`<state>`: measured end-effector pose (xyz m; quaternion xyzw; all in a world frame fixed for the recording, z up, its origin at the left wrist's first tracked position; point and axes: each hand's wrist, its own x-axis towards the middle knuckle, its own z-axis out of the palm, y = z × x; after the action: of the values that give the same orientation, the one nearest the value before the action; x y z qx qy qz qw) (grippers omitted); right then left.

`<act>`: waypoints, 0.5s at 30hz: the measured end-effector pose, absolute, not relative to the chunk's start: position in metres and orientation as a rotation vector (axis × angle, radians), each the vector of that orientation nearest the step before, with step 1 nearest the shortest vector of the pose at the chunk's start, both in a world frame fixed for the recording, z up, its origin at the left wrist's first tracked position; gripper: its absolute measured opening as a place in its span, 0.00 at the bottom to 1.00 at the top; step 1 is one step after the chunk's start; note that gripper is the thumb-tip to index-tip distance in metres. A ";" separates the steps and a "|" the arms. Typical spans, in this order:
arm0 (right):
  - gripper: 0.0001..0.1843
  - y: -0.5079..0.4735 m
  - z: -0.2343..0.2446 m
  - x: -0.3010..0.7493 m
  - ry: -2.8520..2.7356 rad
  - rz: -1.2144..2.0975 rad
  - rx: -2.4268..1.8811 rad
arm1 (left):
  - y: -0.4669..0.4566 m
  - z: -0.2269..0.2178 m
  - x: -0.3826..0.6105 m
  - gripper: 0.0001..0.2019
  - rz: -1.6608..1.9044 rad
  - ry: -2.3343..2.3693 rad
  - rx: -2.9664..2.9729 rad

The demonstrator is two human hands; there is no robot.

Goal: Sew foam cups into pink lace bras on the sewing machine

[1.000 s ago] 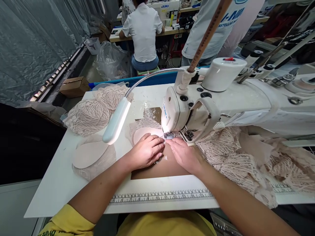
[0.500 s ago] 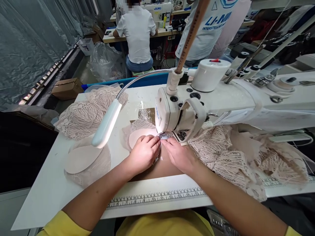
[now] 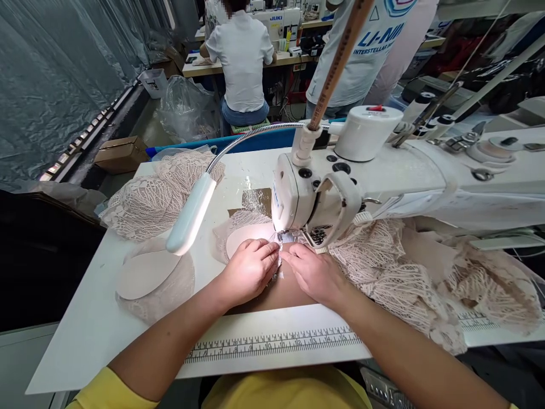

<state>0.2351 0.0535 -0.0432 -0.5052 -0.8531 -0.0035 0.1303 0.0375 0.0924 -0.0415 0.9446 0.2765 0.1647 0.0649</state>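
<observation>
My left hand [image 3: 250,268] lies palm down on a beige lace piece with a smooth cup [image 3: 238,236], its fingertips curled and pressed together at the presser foot [image 3: 286,237] of the white sewing machine [image 3: 383,176]. My right hand [image 3: 315,272] rests flat just right of it, fingers pointing at the same foot and pressing the fabric down. Both hands meet right below the needle. What lies under the fingertips is hidden.
A heap of beige lace [image 3: 426,278] spreads under the machine arm at the right. More lace [image 3: 157,193] and a stack of cups [image 3: 147,275] lie at the left. A gooseneck lamp [image 3: 191,213] hangs over the table. A printed ruler [image 3: 272,341] runs along the front edge. Two people are behind.
Both hands have stayed at the presser foot, drawing slightly closer together; the view has shifted a little with my head.
</observation>
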 end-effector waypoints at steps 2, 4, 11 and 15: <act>0.19 0.054 -0.043 0.234 -2.467 -0.031 -1.517 | 0.092 -0.043 0.041 0.15 0.498 0.871 2.865; 0.21 0.055 -0.042 0.233 -2.460 -0.058 -1.578 | 0.092 -0.044 0.043 0.15 0.492 0.901 2.886; 0.23 0.057 -0.041 0.230 -2.444 -0.059 -1.701 | 0.094 -0.041 0.039 0.15 0.486 0.907 2.869; 0.23 0.055 -0.045 0.234 -2.399 -0.061 -1.682 | 0.095 -0.036 0.033 0.13 0.551 0.867 2.800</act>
<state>0.2337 0.0550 -0.0449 -0.5709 -0.8140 -0.0208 0.1054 0.0334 0.0949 -0.0361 0.9359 0.2898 0.1840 0.0792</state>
